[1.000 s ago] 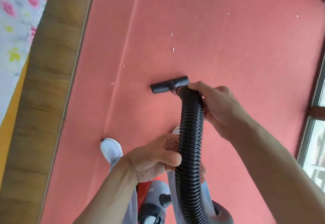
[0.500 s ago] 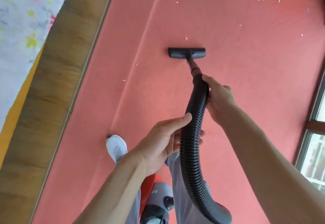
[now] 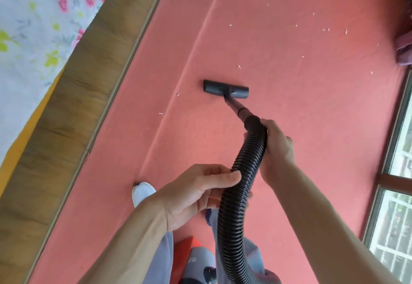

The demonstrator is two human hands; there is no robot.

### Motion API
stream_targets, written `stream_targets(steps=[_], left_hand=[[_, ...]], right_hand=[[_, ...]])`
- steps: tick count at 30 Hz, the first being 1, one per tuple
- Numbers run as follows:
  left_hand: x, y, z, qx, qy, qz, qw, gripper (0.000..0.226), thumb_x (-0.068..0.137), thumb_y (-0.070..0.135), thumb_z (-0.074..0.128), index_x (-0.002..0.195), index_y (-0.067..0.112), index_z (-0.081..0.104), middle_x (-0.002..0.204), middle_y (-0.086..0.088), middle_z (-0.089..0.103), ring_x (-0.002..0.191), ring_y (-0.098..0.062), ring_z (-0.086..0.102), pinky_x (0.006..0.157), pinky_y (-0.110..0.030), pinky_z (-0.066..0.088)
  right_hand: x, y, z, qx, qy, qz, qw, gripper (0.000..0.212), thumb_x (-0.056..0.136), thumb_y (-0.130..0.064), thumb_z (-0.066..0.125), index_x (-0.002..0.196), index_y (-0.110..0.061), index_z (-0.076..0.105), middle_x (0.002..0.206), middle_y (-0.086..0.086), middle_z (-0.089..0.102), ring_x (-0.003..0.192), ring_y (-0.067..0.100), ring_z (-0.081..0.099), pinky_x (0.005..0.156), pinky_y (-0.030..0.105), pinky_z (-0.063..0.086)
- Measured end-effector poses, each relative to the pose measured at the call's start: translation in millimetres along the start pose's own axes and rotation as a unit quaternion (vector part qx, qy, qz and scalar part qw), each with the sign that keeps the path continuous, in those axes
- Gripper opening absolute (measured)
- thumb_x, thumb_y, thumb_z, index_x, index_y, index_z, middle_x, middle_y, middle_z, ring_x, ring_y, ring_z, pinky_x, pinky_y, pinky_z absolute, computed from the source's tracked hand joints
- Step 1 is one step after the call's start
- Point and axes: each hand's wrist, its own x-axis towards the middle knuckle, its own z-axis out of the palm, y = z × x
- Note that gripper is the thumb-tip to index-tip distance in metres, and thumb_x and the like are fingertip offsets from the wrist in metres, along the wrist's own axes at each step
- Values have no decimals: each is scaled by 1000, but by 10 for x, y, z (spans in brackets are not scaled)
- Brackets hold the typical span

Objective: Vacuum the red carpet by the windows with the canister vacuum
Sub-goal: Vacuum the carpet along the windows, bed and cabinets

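left hand [image 3: 196,194], right hand [image 3: 277,150] grip one hose [image 3: 247,161]; one nozzle [image 3: 225,88] on carpet [image 3: 301,110].

Open red carpet [image 3: 312,110] lay ahead of the floor nozzle [image 3: 225,88] and to its right, broken only by small pale scraps [image 3: 239,66]. The wooden bed side [image 3: 73,116] closed the left, a raised crease [image 3: 180,87] running just left of the nozzle. The window frame [image 3: 399,114] bounded the right; a purple bundle [image 3: 404,47] sat far right. The canister [image 3: 197,259] and hose [image 3: 236,205] crowded the near end.

Ribbed glossy plastic hose [image 3: 243,185] — matt red carpet [image 3: 289,105].
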Motion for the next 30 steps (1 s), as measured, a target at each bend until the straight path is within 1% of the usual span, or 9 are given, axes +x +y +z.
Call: stream_targets(steps=[3, 7, 12, 17, 19, 21, 25, 28, 30], left_hand=[[51, -13, -59, 6, 103, -7, 995, 37, 89, 30, 66, 107, -2, 72, 108, -22, 73, 97, -32, 68, 90, -36, 51], [269, 43, 37, -47, 201, 15, 978, 35, 90, 31, 66, 108, 1, 74, 103, -18, 76, 98, -32, 70, 97, -39, 50], [243, 156, 26, -51, 142, 52, 987, 52, 82, 33, 76, 114, -7, 67, 111, -21, 72, 97, -33, 65, 87, -39, 46], [-14, 140, -112, -9, 17, 24, 1000, 41, 75, 29, 78, 103, 3, 61, 110, -30, 66, 100, -39, 60, 96, -51, 46], [-39, 82, -126, -3, 27, 22, 999, 43, 78, 28, 77, 108, 3, 61, 113, -30, 68, 99, -37, 63, 95, -47, 48], [-21, 18, -102, 0, 81, 27, 996, 43, 82, 30, 75, 110, -1, 65, 112, -27, 70, 98, -37, 66, 94, -44, 48], [15, -127, -50, -27, 194, 33, 980, 47, 89, 32, 67, 115, -7, 67, 106, -22, 74, 104, -41, 68, 94, -42, 52], [-86, -149, -65, -53, 164, 60, 983, 52, 88, 31, 70, 115, -13, 63, 112, -28, 70, 99, -38, 67, 85, -36, 53], [-197, -107, -103, -45, 115, 79, 989, 46, 84, 29, 76, 111, -5, 63, 114, -32, 67, 96, -37, 66, 86, -39, 53]], right_hand=[[162, 66, 178, 7, 9, 2, 1000, 22, 85, -18, 69, 75, -3, 56, 82, 18, 62, 70, 27, 59, 67, 38, 50], [434, -15, 492, 43, 8, 19, 999, 24, 87, -16, 70, 99, 2, 59, 77, 12, 60, 55, 21, 56, 42, 23, 47], [343, -321, 586, 16, -49, -13, 999, 47, 83, -24, 67, 120, 3, 60, 95, 24, 66, 63, 27, 61, 46, 27, 50], [47, -267, 266, -93, -118, -29, 988, 33, 83, -23, 63, 103, 4, 63, 74, 14, 59, 60, 24, 55, 61, 34, 43], [50, -148, 213, -70, -118, -22, 990, 30, 86, -23, 64, 99, 4, 65, 76, 15, 60, 63, 25, 55, 64, 36, 42], [146, -38, 217, -49, -105, -7, 993, 40, 89, -27, 65, 110, 7, 64, 88, 19, 64, 72, 27, 59, 66, 34, 46], [255, 128, 330, -60, -103, 44, 992, 47, 93, -31, 64, 126, 1, 59, 84, 11, 64, 60, 18, 59, 56, 29, 48], [129, 68, 476, -57, -154, 6, 986, 47, 94, -24, 62, 126, 9, 55, 88, 15, 62, 65, 21, 60, 62, 34, 50], [-69, -18, 507, -48, -186, -21, 981, 43, 94, -19, 62, 120, 15, 56, 89, 20, 61, 64, 22, 61, 61, 32, 51]])
